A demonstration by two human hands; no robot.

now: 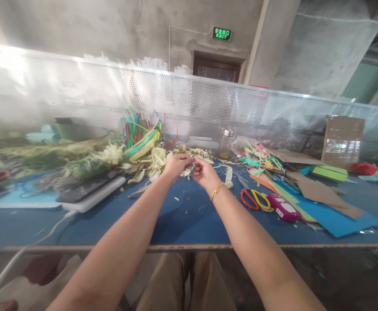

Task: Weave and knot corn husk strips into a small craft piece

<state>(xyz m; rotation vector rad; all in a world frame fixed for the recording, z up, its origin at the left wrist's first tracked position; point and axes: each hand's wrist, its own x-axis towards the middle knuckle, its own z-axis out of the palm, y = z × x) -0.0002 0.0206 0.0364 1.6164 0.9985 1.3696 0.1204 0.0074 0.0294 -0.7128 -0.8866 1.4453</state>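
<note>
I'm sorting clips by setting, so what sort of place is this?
Probably a craft workshop: a blue worktable holds scissors with red and yellow handles and coloured paper sheets, with a green lit exit sign beyond.

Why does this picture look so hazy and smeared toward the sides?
Head view: white glare washes out the silvery perforated metal screen at upper left; the yellowish-green grassy heap at left smears, perhaps from lens or motion; the green-lit exit sign reads clearly.
</note>
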